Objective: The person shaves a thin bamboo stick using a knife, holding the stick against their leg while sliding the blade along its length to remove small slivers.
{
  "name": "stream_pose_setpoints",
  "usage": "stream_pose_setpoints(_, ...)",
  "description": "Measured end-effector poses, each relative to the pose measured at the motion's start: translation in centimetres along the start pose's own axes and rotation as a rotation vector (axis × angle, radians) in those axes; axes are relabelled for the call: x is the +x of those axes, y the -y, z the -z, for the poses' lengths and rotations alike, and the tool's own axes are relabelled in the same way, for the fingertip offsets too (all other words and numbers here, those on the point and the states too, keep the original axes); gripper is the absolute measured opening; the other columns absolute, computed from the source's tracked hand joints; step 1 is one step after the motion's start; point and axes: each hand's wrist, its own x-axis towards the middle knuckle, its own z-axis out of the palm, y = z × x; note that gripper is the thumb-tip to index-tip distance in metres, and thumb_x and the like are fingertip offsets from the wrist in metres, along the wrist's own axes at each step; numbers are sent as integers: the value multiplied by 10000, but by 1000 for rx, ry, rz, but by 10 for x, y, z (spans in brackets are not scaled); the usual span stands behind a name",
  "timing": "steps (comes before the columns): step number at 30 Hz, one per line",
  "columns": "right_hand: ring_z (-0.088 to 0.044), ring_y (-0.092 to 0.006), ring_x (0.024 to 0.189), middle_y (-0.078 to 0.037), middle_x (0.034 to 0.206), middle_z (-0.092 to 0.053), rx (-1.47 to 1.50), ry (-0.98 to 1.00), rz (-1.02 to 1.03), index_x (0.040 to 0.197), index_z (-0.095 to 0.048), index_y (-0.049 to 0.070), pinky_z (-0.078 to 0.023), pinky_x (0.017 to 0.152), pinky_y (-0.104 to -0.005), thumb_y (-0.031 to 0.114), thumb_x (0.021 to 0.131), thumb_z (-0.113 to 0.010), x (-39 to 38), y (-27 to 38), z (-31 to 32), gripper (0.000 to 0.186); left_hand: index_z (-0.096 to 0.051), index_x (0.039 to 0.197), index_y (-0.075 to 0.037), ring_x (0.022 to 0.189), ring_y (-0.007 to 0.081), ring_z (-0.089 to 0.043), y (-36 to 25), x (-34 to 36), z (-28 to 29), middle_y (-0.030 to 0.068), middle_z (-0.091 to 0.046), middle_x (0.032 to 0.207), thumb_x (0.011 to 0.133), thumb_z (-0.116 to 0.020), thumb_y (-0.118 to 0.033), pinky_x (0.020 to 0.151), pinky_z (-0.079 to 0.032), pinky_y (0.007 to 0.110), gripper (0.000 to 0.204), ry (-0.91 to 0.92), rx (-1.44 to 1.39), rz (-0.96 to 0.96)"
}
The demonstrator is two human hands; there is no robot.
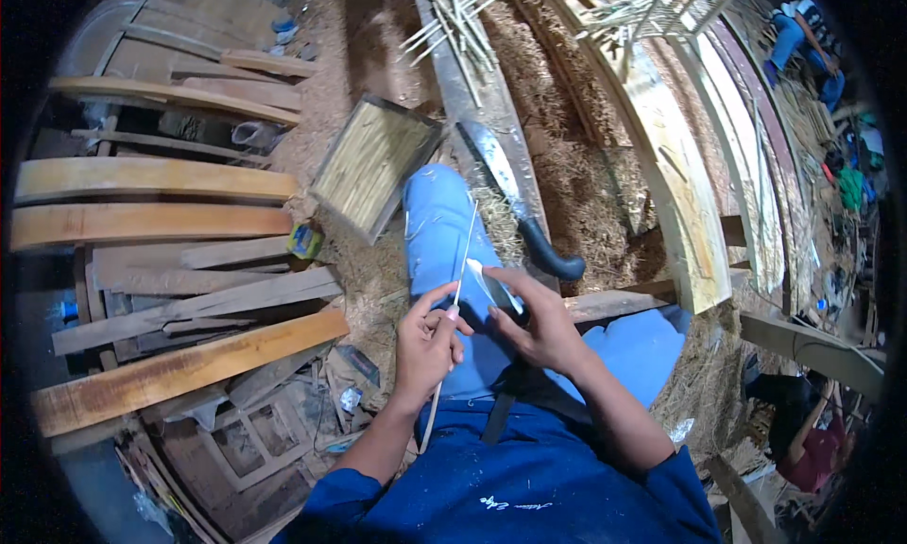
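A thin pale wooden stick (467, 246) runs through the fingers of my left hand (425, 345), pinched between thumb and fingertips. It slants upright above my left thigh, with its lower end hanging past my wrist. My right hand (543, 331) grips a small flat piece (501, 293), white along one side and grey on the other, close beside the stick. Whether that piece is a blade or a folded sheet I cannot tell. Just beyond my knee, a machete (499, 166) with a curved black handle lies on a narrow plank.
A shallow framed tray (378, 171) of thin sticks sits left of my knee. More cut sticks (463, 24) lie on the plank (496, 104). Long timber boards (151, 224) project from the left; curved planks (671, 166) stand right. Shavings cover the ground. Two other people are at far right.
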Motion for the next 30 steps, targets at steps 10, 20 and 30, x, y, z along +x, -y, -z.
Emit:
stream_pose_setpoints(10, -636, -349, 692, -169, 941, -613, -177, 108, -49, 1254, -683, 244, -518, 642, -432, 195, 904, -691, 9, -21, -32, 354, -538, 1310, -1, 432, 109, -567, 32, 7, 14, 89, -623, 675, 996, -565, -108, 345, -403, 234, 333, -109, -82, 66)
stream_pose_setpoints(20, -626, -329, 672, -143, 894, -598, -158, -79, -150, 1223, -700, 232, -500, 603, -436, 174, 897, -696, 21, -41, -51, 330, -619, 1242, -4, 394, 54, -463, 43, 4, 15, 52, -604, 647, 983, -605, -115, 346, -323, 213, 283, -166, -87, 44)
stream_pose_setpoints(30, -645, -315, 707, -143, 879, -612, -183, -96, -135, 1179, -721, 199, -522, 619, -407, 116, 871, -696, 34, -44, -52, 319, -616, 1234, 12, 375, 60, -443, 52, -7, 18, 54, -584, 625, 975, -613, -112, 320, -305, 216, 287, -193, -109, 44)
